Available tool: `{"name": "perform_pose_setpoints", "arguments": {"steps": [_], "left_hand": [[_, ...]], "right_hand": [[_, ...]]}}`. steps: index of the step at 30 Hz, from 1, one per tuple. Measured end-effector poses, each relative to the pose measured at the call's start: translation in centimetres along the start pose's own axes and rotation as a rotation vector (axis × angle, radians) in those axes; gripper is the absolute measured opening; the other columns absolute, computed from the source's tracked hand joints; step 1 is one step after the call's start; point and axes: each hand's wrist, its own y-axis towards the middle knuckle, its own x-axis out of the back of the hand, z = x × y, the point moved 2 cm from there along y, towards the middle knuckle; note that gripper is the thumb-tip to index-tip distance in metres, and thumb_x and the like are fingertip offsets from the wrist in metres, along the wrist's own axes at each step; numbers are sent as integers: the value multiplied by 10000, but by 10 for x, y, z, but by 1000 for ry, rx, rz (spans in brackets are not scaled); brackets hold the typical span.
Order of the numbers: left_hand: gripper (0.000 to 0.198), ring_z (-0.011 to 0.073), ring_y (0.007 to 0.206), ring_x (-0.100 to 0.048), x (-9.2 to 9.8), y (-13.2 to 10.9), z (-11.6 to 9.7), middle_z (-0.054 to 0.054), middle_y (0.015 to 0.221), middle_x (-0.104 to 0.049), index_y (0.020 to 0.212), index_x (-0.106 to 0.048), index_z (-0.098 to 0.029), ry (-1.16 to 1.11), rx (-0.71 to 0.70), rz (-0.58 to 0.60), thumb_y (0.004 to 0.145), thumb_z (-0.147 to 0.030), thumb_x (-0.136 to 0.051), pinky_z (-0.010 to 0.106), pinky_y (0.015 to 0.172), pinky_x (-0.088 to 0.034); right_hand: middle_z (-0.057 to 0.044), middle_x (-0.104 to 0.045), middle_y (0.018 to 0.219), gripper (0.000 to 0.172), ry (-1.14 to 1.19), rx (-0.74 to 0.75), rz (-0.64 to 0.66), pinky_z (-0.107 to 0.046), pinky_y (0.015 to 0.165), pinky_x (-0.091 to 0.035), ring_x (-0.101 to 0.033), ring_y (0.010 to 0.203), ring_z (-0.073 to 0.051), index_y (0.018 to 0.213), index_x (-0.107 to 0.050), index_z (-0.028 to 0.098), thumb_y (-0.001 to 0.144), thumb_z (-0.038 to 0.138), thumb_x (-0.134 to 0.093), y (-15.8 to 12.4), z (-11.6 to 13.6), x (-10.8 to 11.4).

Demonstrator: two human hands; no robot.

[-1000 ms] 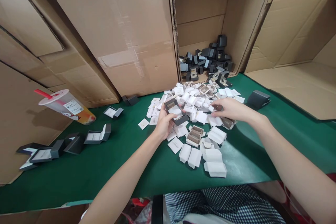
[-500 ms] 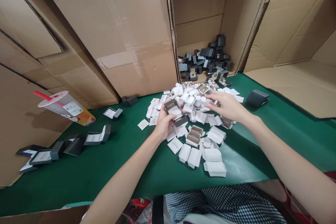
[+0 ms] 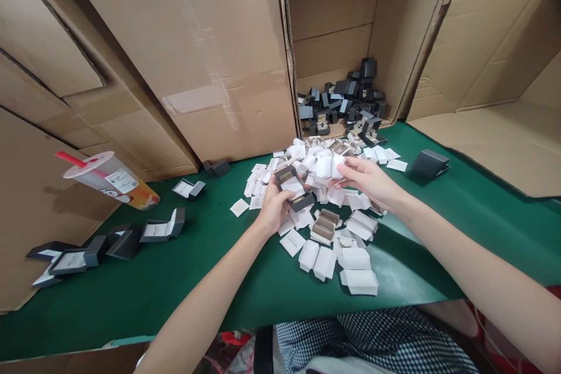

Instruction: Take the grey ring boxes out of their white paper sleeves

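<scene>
My left hand (image 3: 274, 205) is closed around an open black jewelry box (image 3: 300, 201), with the thumb over a white piece inside it. To its right, my right hand (image 3: 366, 180) pinches a folded white paper insert (image 3: 329, 166) between thumb and fingers, above the heap. Beneath both hands spreads a pile of white paper inserts (image 3: 362, 225) and small printed cards. One insert, grey-brown inside (image 3: 325, 225), lies in front of the pile. Printed cards, such as a white card (image 3: 291, 242), lie near my left wrist.
Several open black boxes (image 3: 156, 230) lie on the green table (image 3: 197, 283) at left, below a drink cup (image 3: 113, 178) with a red straw. A large carton (image 3: 335, 41) behind holds a heap of black boxes (image 3: 346, 96). Another black box (image 3: 430, 163) sits at right.
My right hand has moved left and closed on a white paper insert, which is now lifted from the pile. My left hand and the black box stay in place.
</scene>
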Motion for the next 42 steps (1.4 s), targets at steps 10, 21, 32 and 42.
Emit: {"name": "perform_pose_setpoints", "arguments": {"steps": [10,21,32,42], "left_hand": [[544,254,1017,-649,0,0,0,45,1132,-637,1126,-434,-228,2,6,4,636,-66,-607,481,925,-497],[528,265,1049,-635,-1,0,-1,59,1165,-625,1139,-442,-218,12,14,19,654,-82,-602,488,918,-508],[514,273,1054,-639,-1,0,2,71,1179,-635,1134,-468,-212,-15,-16,61,658,-86,-614,482,929,-496],[517,262,1038,-641,1,1,-3,55,1136,-668,1110,-514,-214,-4,-100,-32,619,-76,-598,453,908,-514]], "right_hand": [[-102,-644,1019,224,-702,433,-286,-394,699,-527,-610,865,-251,976,-656,202,806,337,-601,-4,7,2],[-80,-545,961,252,-856,735,-203,-330,652,-481,-562,816,-209,949,-620,205,770,83,-490,-9,5,-6],[-99,-550,1007,295,-901,808,-78,-415,832,-496,-566,972,-249,1029,-602,215,801,78,-474,-11,-1,-17],[-117,-545,1117,293,-886,797,57,-431,871,-508,-557,1037,-244,1177,-582,215,894,253,-522,-12,-1,-16]]}}
